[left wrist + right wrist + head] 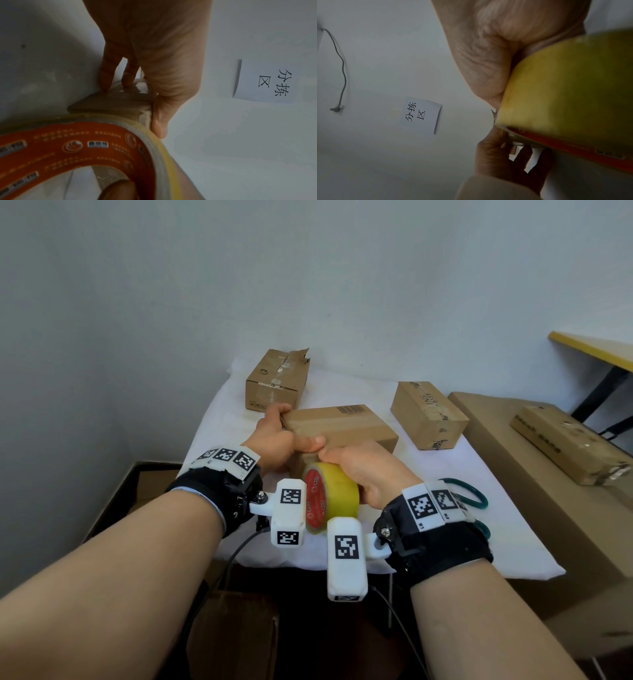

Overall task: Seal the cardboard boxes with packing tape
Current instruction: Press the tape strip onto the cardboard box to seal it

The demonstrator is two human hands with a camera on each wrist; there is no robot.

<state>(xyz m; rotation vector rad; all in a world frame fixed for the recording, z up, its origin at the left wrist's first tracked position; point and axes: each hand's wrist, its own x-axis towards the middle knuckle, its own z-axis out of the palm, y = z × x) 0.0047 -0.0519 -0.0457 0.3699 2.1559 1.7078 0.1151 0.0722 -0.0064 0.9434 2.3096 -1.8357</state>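
1. Cardboard box [339, 426], frame centre, on the white-covered table [507, 542].
2. Left hand [277, 436] grips the box's left end, thumb along the near edge.
3. Right hand [359, 467] clasps the yellow tape roll [330, 498], held against the box's near face.
4. Two more boxes [277, 381] [428, 416] stand behind, toward upper centre.

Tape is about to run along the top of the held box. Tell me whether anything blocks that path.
Nothing visible does. The tape roll in the right hand sits at the near end of the box; the left hand grips its left end, and the top is bare.
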